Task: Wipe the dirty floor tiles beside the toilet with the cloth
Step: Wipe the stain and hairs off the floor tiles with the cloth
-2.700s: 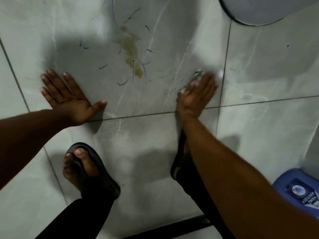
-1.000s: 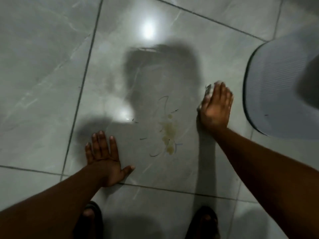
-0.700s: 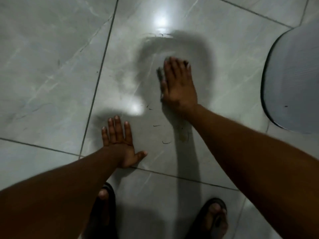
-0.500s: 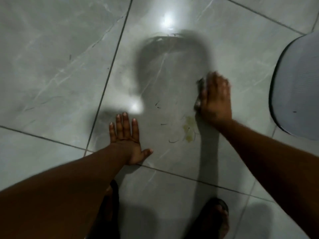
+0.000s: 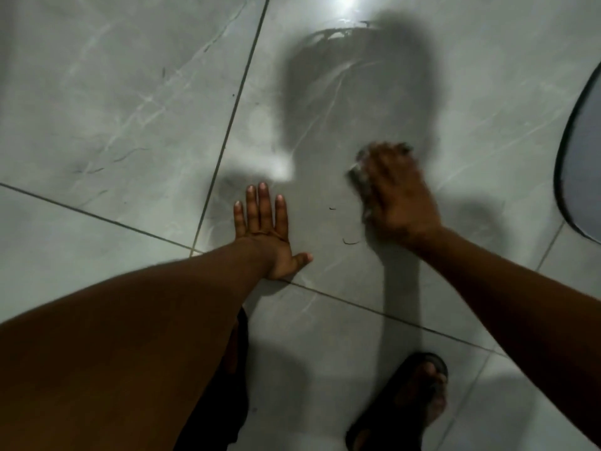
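Head view: the left hand (image 5: 265,231) lay flat, fingers spread, on the grey floor tiles (image 5: 130,92). Just right, the blurred right hand (image 5: 395,193) pressed a cloth (image 5: 357,177) down; toilet base (image 5: 582,151) at far right.

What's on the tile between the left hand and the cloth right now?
In the head view, mostly bare tile between the left hand and the cloth under the right hand, except two small dark hair strands.

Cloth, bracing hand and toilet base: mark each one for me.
cloth (image 5: 357,177), head view, grey edge showing beside the fingers.
left hand (image 5: 265,232), head view, back of the hand.
toilet base (image 5: 585,177), head view, curved side wall.
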